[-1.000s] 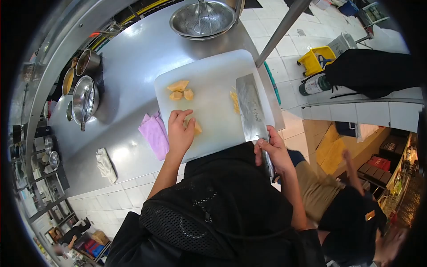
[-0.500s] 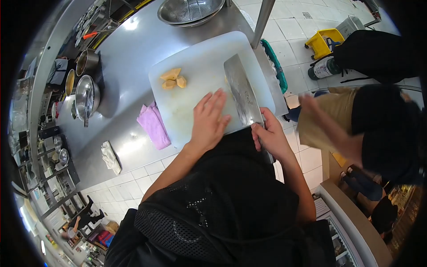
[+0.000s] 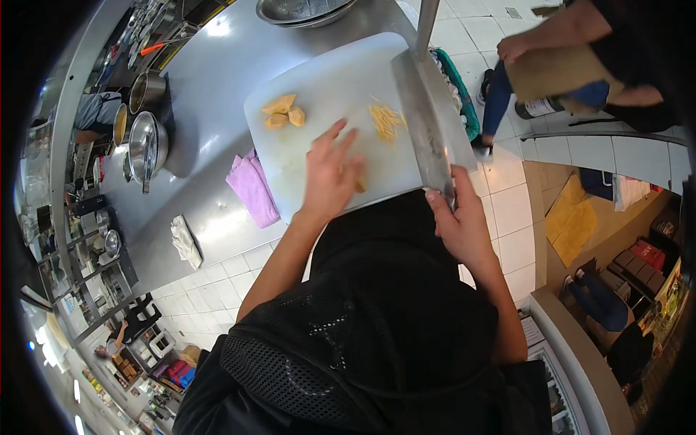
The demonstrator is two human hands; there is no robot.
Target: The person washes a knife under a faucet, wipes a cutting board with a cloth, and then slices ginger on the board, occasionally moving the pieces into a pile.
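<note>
My right hand [image 3: 458, 223] is wrapped round the handle of a broad cleaver [image 3: 423, 119], whose blade lies along the right side of the white cutting board [image 3: 312, 87]. Just left of the blade is a small heap of thin yellow strips [image 3: 386, 121] that look like cut ginger. Over the middle of the board, my left hand [image 3: 330, 174] has its fingers spread and slightly blurred. Close by its thumb, a small yellow piece [image 3: 360, 183] shows partly hidden. Several peeled yellow chunks [image 3: 278, 109] rest at the board's upper left.
A pink cloth [image 3: 252, 190] lies against the board's left edge, with a white cloth [image 3: 185, 241] farther left. Metal bowls [image 3: 147, 145] and pots stand on the steel counter [image 3: 206, 101]. A teal basket [image 3: 457, 87] is beyond the right edge. Another person [image 3: 573, 58] is at upper right.
The cleaver has shifted right, and the thin strips now show beside it. My left hand has moved slightly, its fingers more spread. The other person has moved up and away from the counter.
</note>
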